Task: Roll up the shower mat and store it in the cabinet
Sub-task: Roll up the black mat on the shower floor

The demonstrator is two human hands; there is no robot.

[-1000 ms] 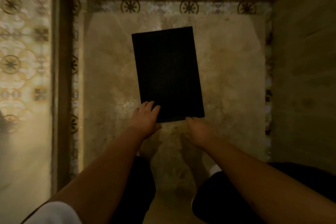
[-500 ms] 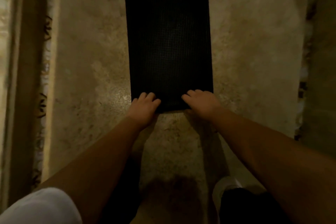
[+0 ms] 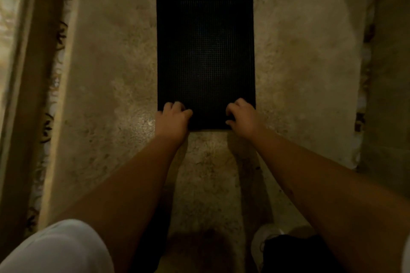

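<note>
Black shower mat (image 3: 205, 55) lies totally flat on the floor (image 3: 299, 73); left hand (image 3: 173, 118) and right hand (image 3: 243, 115) fingers curl over its 6 o'clock edge. Rolling and cabinet storage both left.

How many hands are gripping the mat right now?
2. The left hand is curled over the near-left corner of the black mat, and the right hand over the near-right corner. Fingertips under the edge are hidden.

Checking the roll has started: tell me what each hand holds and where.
Both hold the black shower mat by its near short edge: left hand at the near-left corner, right hand at the near-right corner.
</note>
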